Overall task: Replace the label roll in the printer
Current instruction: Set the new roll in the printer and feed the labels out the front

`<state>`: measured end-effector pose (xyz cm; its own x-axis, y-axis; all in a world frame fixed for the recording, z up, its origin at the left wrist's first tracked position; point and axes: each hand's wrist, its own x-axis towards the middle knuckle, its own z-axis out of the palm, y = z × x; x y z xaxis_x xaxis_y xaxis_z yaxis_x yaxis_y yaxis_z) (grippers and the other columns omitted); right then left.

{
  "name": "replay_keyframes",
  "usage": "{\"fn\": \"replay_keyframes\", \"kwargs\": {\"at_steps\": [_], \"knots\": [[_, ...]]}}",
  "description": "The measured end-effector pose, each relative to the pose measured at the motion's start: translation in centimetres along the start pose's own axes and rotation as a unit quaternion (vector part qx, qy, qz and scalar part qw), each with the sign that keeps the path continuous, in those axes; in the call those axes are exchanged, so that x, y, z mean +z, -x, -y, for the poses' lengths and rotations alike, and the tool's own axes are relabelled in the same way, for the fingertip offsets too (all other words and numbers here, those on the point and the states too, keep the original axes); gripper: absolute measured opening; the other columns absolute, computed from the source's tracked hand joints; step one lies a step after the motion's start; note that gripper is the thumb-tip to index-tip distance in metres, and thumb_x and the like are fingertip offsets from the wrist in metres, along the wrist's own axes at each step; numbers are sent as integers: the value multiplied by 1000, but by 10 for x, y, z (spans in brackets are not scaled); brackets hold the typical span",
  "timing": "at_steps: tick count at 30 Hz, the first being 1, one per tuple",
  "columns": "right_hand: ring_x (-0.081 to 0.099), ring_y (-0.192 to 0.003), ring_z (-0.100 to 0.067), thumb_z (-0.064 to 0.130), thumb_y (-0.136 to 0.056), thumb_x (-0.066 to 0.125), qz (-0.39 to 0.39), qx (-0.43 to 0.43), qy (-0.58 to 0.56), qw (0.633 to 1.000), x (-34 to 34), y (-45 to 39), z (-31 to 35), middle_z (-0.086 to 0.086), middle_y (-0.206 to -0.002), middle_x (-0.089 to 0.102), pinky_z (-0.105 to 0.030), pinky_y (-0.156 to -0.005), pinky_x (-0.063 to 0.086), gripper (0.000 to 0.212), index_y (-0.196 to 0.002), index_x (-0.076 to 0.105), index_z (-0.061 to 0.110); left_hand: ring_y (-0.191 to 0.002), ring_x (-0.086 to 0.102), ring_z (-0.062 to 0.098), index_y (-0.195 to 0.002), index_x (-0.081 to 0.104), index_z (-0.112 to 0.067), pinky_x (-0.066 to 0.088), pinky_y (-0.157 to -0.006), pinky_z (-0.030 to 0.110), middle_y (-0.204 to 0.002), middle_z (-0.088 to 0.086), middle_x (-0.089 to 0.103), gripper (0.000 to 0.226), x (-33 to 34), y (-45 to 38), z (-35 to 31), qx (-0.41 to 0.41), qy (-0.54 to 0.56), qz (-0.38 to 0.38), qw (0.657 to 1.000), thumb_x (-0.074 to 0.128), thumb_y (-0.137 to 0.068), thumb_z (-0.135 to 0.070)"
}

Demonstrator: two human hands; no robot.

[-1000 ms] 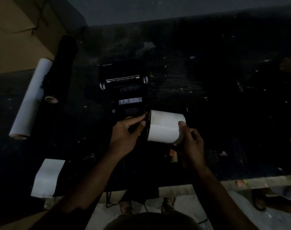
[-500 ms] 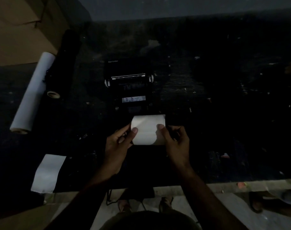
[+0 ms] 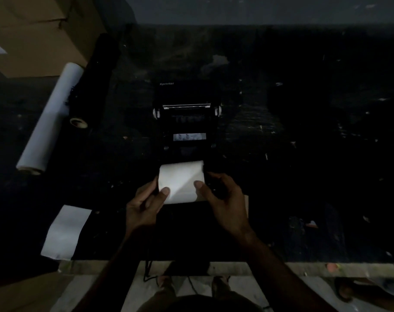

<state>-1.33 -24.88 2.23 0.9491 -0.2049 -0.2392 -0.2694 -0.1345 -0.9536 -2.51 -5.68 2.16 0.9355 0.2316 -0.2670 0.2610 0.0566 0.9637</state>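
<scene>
I see the white label roll (image 3: 181, 181) just below the middle of the frame, held between both hands right at the near end of the black printer (image 3: 187, 118). The left hand (image 3: 144, 207) comes in from the lower left, its thumb pressed flat on the lower left corner of the roll's white face and its fingers curled round the roll's left end. The right hand (image 3: 225, 202) mirrors it from the lower right, thumb on the roll's lower right part, fingers wrapped round the right end and lost in the dark there. Both hands are partly closed on the roll. I cannot tell whether the roll sits inside the printer's bay or just in front of it; the light is too poor. The printer lies open above the roll, a pale bar across its top and a small pale sticker lower down. On the dark table (image 3: 304, 154), at the left of the frame, a long white paper roll (image 3: 51, 119) lies slanted beside a black roll (image 3: 94, 79). A white sheet (image 3: 64, 231) lies at the lower left near the table's edge, and a cardboard box (image 3: 34, 34) fills the upper left corner
</scene>
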Motion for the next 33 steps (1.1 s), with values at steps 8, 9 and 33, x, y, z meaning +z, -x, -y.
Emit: {"fn": "replay_keyframes", "kwargs": {"at_steps": [8,9,33], "knots": [[57,-118,2,43,-91,71,-15,-55,62,996,8,-35,-6,0,-126,61,-24,-103,50,40,-127,70,26,-113,66,-4,-129,70,-16,51,-89,9,-126,-2,60,46,15,-48,-1,38,-57,-9,998,80,-85,-10],[56,-119,-1,42,-91,71,-21,-57,67,996,9,-43,-7,-2,-126,61,-25,-105,49,40,-128,70,25,-112,65,-7,-129,70,-16,50,-90,8,-123,-2,61,46,17,-54,0,41,-65,-4,997,80,-85,-10],[66,-114,-23,31,-86,79,-49,18,99,994,20,-102,-7,-7,-124,66,-44,-101,55,43,-122,68,10,-115,69,10,-129,71,-31,53,-107,36,-123,-4,68,48,28,-111,17,57,-168,22,984,84,-83,-31]]}}
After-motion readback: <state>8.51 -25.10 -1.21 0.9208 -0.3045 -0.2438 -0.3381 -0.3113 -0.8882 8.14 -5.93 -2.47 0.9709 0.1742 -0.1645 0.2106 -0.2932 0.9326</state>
